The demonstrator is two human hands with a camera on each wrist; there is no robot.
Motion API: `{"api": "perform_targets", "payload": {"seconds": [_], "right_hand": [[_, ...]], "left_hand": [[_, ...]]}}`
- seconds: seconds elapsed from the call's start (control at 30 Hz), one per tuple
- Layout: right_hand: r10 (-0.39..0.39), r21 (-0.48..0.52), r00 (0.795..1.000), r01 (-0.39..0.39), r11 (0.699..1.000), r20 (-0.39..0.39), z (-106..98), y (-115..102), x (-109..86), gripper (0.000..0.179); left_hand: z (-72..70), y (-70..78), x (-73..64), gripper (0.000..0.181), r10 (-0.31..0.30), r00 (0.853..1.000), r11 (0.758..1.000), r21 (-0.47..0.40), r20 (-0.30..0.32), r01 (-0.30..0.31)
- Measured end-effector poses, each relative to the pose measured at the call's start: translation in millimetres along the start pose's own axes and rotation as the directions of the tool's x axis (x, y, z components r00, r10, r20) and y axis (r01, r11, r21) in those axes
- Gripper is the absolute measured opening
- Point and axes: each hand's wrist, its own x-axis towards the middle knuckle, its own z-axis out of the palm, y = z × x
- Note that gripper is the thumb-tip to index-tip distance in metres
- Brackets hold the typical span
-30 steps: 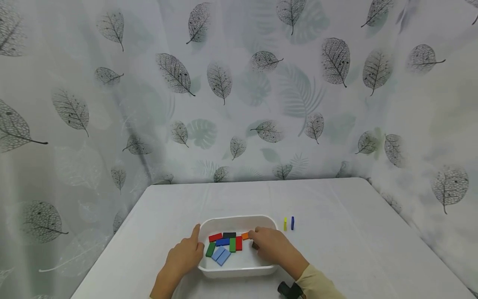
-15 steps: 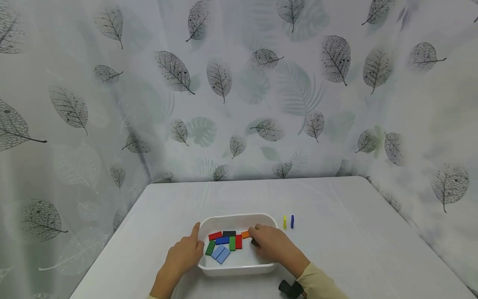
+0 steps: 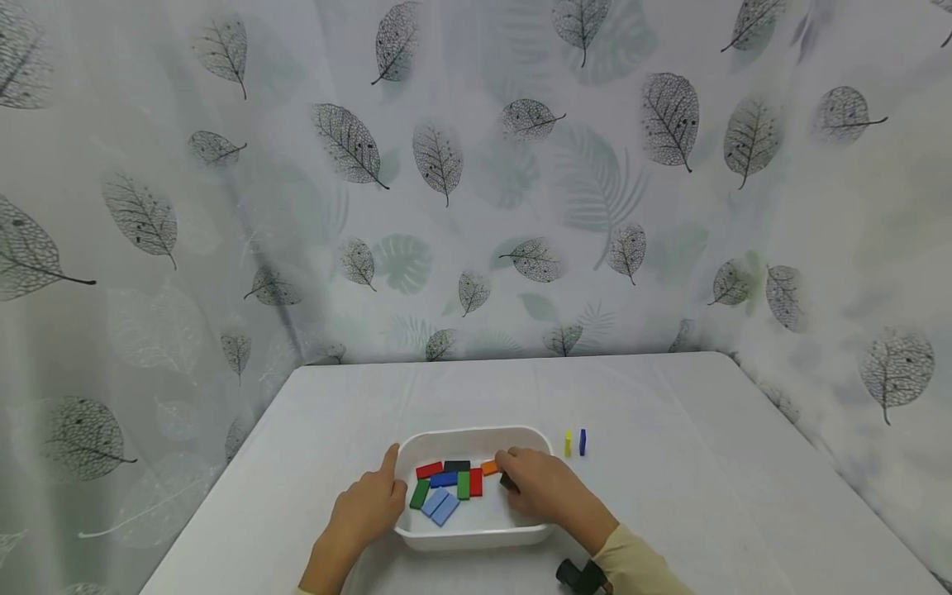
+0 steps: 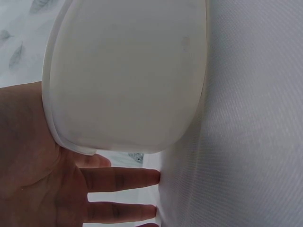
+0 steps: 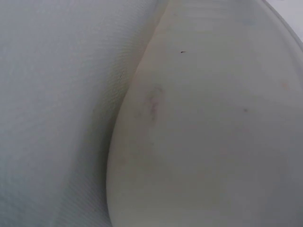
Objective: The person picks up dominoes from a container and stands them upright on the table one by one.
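In the head view a white plastic tray point(image 3: 476, 540) holds flat coloured blocks: red point(image 3: 476, 482), green point(image 3: 420, 493), dark blue point(image 3: 444, 478), light blue point(image 3: 445, 509) and black ones. My left hand point(image 3: 367, 508) rests at the tray's left end, index finger straight along the rim. The left wrist view shows its other fingers point(image 4: 123, 179) stretched beside the tray's outer wall. My right hand point(image 3: 546, 487) reaches into the right side, fingers bent down around a small dark block point(image 3: 508, 481), mostly hidden under it. An orange block point(image 3: 488, 468) lies right at its fingertips.
Behind the tray's right corner, a yellow block point(image 3: 568, 444) and a blue block point(image 3: 583, 442) stand upright on the white-covered table point(image 3: 669, 463). A black device point(image 3: 580, 576) sits at the right wrist. A leaf-patterned curtain point(image 3: 476, 207) surrounds the table.
The small dark block under my right hand has shifted slightly and turned. My left hand, the tray and the other blocks stay where they were.
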Motion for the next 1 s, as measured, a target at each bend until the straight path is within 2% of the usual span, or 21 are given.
{"api": "perform_targets", "payload": {"seconds": [0.47,1.0], "right_hand": [[-0.025,0.096,0.999,0.027,0.995,-0.023,-1.6,4.9,-1.2,0.03],[-0.021,0.151,1.0,0.024,0.988,-0.019,-6.5,3.4,1.0,0.031]], "left_hand": [[-1.3,1.8,-0.6,0.062,0.001,1.0,1.0,0.003,0.007,-0.001],[-0.1,-1.6,1.3,0.062,-0.008,1.0,1.0,0.001,0.006,0.008]]}}
